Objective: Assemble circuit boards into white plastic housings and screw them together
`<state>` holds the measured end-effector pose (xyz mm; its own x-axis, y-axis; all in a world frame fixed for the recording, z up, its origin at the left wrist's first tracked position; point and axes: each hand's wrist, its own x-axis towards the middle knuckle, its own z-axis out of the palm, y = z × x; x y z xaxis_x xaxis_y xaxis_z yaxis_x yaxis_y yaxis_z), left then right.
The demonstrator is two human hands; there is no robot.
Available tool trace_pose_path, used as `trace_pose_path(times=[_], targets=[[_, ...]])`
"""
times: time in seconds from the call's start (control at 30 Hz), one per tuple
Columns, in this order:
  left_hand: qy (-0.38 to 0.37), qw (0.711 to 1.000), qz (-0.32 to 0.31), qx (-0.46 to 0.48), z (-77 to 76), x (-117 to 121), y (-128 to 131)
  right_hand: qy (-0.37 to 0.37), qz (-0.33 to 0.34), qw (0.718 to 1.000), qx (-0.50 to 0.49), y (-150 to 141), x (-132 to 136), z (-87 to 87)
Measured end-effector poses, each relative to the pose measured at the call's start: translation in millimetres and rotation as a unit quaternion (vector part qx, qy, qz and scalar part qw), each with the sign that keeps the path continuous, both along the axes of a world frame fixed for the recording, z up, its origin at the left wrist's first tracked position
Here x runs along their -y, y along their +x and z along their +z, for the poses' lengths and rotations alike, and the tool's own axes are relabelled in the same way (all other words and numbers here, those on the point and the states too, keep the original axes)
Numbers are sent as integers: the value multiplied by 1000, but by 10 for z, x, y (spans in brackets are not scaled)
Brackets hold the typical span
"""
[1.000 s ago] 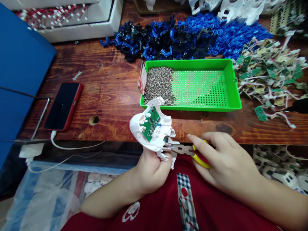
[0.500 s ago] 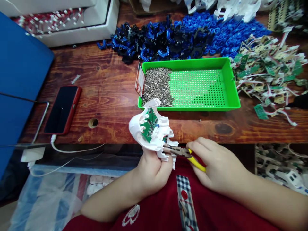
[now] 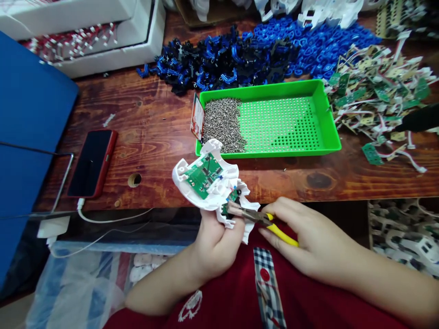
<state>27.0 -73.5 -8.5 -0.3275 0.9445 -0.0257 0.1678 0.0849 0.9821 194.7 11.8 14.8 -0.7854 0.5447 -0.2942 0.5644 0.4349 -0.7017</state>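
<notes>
My left hand (image 3: 217, 242) is closed around the underside of a white plastic housing (image 3: 192, 194), its thumb along the right part. Inside the housing sits a green circuit board (image 3: 203, 177), with smaller dark and green parts towards the lower right. My right hand (image 3: 302, 233) grips the yellow handles of a pair of pliers (image 3: 255, 216). The jaws of the pliers reach into the right end of the housing, by my left thumb. What exactly lies between the jaws I cannot make out.
Behind the housing stands a green basket (image 3: 291, 153) with small screws (image 3: 222, 123) at its left. Blue and black plastic parts (image 3: 206, 64) are heaped behind it. Wired circuit boards (image 3: 373, 100) lie at the right, a dark tool tip (image 3: 418, 119) above them. A charging phone (image 3: 92, 162) lies left.
The housing has tilted and shifted slightly left, showing more of the circuit board and inner parts. The plier jaws now sit deeper in its right end. The camera view has turned slightly.
</notes>
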Motion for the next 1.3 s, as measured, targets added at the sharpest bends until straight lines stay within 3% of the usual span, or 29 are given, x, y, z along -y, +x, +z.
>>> trace_pose_path(times=[0.17, 0.33, 0.77, 0.93, 1.13, 1.3], targets=[[7, 994, 39, 104, 23, -16, 53, 224, -15, 974, -18, 103, -13, -72], [8, 998, 23, 54, 8, -9, 29, 307, 3, 951, -27, 101, -32, -86], [18, 999, 16, -45, -106, 56, -5, 346, 32, 938, -12, 106, -14, -73], [31, 997, -5, -74, -69, 30, -9, 365, 30, 930, -8, 80, 18, -85], [53, 996, -8, -75, -34, -29, 21, 349, 5, 937, -22, 25, 54, -123], [49, 996, -25, -74, -8, -55, 36, 285, -13, 958, -39, -14, 83, -117]])
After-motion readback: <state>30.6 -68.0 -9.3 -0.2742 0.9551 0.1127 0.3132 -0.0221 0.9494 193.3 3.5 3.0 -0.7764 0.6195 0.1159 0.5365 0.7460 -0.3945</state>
